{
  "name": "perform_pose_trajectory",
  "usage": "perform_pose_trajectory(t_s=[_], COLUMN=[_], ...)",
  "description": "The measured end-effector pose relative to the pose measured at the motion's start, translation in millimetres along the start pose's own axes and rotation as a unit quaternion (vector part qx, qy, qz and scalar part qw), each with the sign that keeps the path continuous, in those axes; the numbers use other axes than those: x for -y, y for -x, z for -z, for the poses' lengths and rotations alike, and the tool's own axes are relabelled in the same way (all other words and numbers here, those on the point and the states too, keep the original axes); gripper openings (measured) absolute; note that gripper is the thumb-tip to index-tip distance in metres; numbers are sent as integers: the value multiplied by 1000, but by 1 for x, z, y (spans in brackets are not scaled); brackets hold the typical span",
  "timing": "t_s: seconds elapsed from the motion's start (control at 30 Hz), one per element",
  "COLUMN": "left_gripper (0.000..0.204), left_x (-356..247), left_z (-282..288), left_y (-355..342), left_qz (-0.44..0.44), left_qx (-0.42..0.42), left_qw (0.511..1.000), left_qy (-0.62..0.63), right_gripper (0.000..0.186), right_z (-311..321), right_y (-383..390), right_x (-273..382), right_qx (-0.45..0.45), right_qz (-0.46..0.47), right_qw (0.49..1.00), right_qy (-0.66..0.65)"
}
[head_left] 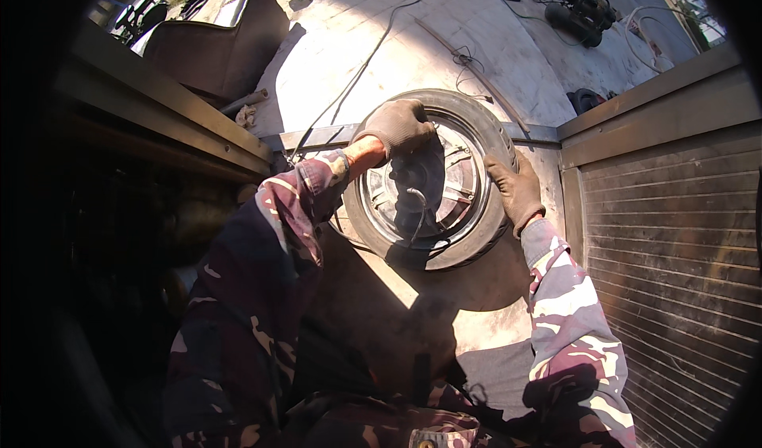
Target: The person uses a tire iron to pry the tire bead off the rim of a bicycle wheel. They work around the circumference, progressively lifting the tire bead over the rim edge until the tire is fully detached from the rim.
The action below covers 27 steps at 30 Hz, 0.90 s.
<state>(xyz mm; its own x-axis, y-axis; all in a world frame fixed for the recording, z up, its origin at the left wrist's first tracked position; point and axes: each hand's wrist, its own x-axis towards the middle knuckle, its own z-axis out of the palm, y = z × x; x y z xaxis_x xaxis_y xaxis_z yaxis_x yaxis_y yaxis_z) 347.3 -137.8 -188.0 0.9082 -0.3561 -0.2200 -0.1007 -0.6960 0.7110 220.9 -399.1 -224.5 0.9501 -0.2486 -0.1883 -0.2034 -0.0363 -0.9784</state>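
Note:
A wheel with a black tyre [381, 249] and a silver metal hub [456, 184] lies flat in front of me, a short cable [417, 210] rising from its middle. My left hand [401, 129], in a brown knit glove, is closed over the upper inner part of the wheel; its fingertips and what they grip are hidden. My gloved right hand [516, 186] grips the tyre at its right side. A shadow falls across the hub's middle, and dark cable also runs along the lower left of the wheel.
Metal-framed panels stand left [159, 119] and right [667, 273], with a metal sill [540, 133] behind the wheel. Beyond lie a long rod [492, 91], cables [381, 39], a black compressor [575, 19] and a brown upholstered piece [206, 55] on pale ground.

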Motion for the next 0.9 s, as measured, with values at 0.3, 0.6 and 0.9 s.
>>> perform_pose_trajectory(t_s=[0.3, 0.6, 0.9], left_gripper=[52, 28, 30], left_x=[30, 55, 77], left_z=[-5, -38, -23], left_y=[40, 107, 98], left_qz=[60, 188, 236], left_qx=[-26, -40, -19], left_qw=[998, 953, 918], left_qy=[23, 234, 318], right_gripper=[70, 90, 98], right_z=[4, -37, -5], right_y=[-33, -54, -16], right_x=[40, 73, 45], right_qx=[177, 125, 71], right_qz=[-94, 134, 124], right_qw=[979, 848, 886], right_qy=[-34, 497, 441])
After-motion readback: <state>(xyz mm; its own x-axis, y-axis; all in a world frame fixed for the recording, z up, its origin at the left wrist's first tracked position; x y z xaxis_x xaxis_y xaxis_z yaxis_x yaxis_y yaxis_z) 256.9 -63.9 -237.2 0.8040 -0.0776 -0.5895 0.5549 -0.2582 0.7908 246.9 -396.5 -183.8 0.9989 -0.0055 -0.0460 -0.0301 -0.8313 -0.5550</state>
